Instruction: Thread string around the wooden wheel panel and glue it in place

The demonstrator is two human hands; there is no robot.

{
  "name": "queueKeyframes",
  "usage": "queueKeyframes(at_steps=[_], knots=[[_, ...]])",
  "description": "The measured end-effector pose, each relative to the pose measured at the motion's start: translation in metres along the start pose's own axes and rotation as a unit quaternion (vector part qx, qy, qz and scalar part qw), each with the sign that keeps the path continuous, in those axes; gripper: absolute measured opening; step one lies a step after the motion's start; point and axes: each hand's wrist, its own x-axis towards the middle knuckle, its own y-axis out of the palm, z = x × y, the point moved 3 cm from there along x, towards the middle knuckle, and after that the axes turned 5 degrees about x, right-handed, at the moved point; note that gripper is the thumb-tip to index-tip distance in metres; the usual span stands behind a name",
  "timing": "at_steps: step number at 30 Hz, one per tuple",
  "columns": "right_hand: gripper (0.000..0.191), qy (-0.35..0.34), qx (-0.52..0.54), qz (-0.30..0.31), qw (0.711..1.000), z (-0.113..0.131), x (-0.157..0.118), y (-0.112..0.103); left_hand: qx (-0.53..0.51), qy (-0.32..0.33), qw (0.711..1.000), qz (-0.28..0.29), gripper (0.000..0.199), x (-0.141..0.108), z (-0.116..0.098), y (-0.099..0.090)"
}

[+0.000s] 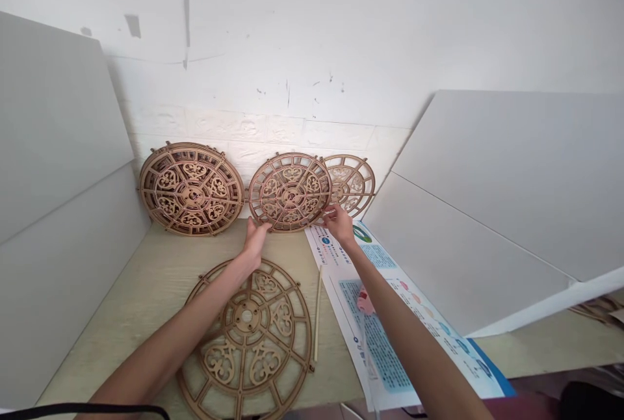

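Both my hands reach forward to a stack of round openwork wooden discs (291,194) leaning on the wall. My left hand (256,238) is at the stack's lower left edge, its fingers partly hidden. My right hand (338,223) has its fingers bent at the lower right edge, where the stack meets another leaning wooden disc (358,186). A thicker stack of the same discs (192,189) leans at the left. One large wooden disc (246,342) lies flat on the table under my left forearm.
White panels stand at the left (63,147) and right (502,179) of the pale table (121,303). A printed poster (390,316) lies under my right forearm, with a pink object (364,301) on it. Beside the poster is a thin stick (318,316).
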Motion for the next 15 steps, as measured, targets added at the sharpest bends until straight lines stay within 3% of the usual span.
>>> queueKeyframes(at_steps=[7, 12, 15], knots=[[0.022, 0.019, 0.006, 0.028, 0.999, -0.011, 0.001, -0.011, -0.008, -0.052, 0.999, -0.015, 0.047, -0.002, 0.002, 0.008], [0.023, 0.037, 0.0, 0.039, 0.999, -0.026, -0.006, -0.015, -0.001, -0.057, 0.998, -0.016, 0.046, -0.007, 0.002, 0.007], [0.025, 0.017, -0.019, 0.015, 1.0, -0.032, -0.01, -0.021, 0.008, -0.06, 0.998, -0.018, 0.047, -0.008, 0.001, 0.007]])
